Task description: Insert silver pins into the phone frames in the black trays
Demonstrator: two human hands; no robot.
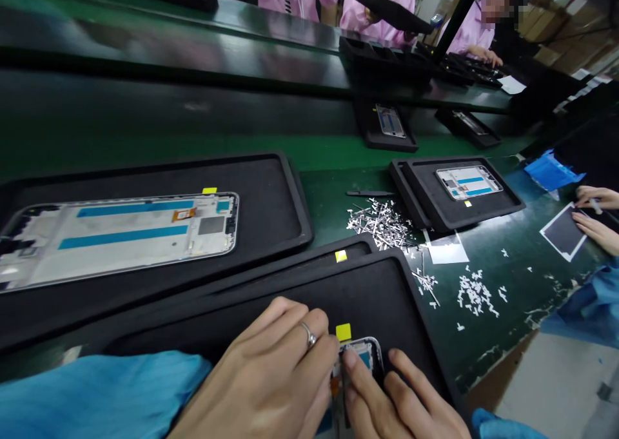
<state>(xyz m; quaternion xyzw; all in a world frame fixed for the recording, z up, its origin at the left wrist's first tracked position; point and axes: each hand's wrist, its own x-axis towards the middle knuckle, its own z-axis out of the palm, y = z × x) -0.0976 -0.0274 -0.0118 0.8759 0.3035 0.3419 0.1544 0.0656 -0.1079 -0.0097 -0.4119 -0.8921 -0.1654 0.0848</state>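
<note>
A silver phone frame (pixel 376 347) with blue strips lies in the black tray (pixel 382 291) before me, mostly covered by my hands. My left hand (pixel 275 374), wearing a ring, is closed over the frame's left side. Its fingertips are hidden, and a thin greyish sliver shows beside them that I cannot identify. My right hand (pixel 396 397) rests at the frame's right side with its fingers apart. Its index fingertip touches the frame near the top edge. A yellow tab (pixel 343 332) sticks out above the frame.
Another phone frame (pixel 130 233) lies in a black tray (pixel 271 200) at left. White scraps (pixel 382 226) are heaped near dark tweezers (pixel 370 193). More trays (pixel 503 200) stand at right. A co-worker's hands (pixel 597 216) hold a dark sheet (pixel 563 233); people in pink work across the bench.
</note>
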